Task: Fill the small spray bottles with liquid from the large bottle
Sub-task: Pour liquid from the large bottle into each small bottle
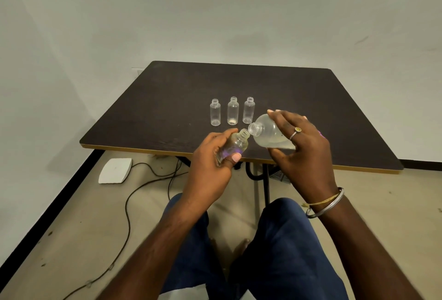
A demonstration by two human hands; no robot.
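My left hand (211, 163) grips a small clear bottle (236, 143), uncapped and tilted to the right above the table's front edge. My right hand (302, 146) holds the large clear bottle (269, 136) on its side, its open mouth touching or nearly touching the small bottle's mouth. Pale liquid lies along the large bottle's lower side. Three more small clear bottles stand upright and uncapped in a row behind: left (215, 115), middle (233, 111), right (248, 110). The middle one shows a little liquid at its bottom.
The dark square table (167, 108) has a light front edge just under my hands. On the floor to the left lie a white flat device (115, 170) and black cables (134, 194). My knees in blue trousers sit below the table.
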